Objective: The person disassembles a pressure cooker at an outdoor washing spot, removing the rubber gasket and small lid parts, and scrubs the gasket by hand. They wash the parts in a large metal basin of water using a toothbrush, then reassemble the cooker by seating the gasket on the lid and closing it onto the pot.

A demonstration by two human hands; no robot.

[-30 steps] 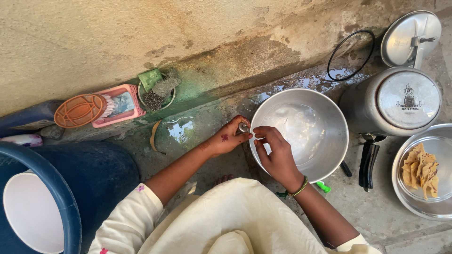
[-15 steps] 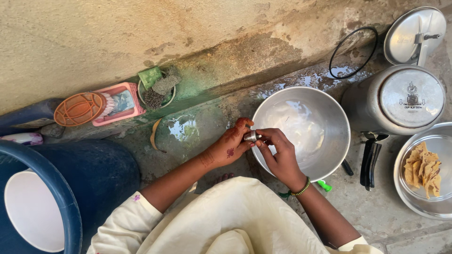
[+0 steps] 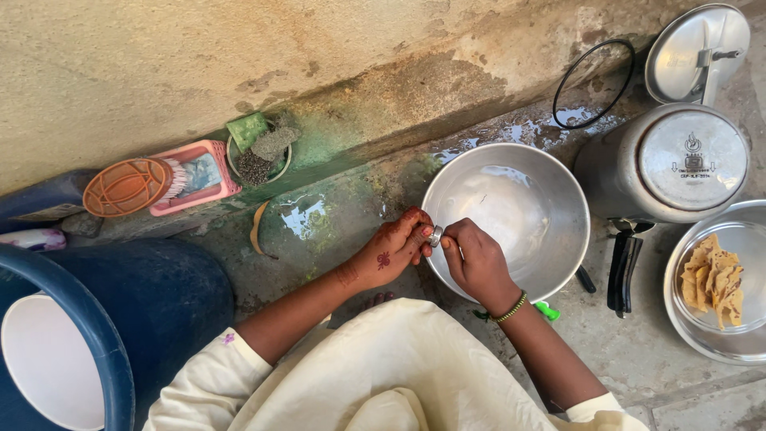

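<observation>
Vs 0.5 s ago: both hands dropped slightly along the steel bowl's (image 3: 550, 199) left rim. Left hand (image 3: 391, 254) pinches a small metal cap-like piece (image 3: 436, 235); right hand (image 3: 472, 257) fingers closed on it too. Piece's long axis roughly left-right, shiny end facing right. Bowl sits on the wet floor (image 3: 335, 215).

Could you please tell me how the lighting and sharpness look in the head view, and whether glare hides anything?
Head view: soft, even daylight, weak shadows; sky glare whitens the inside of the steel bowl and the puddles by the wall; the left hand and right hand are sharp, the small metal piece between them mostly hidden.
</observation>
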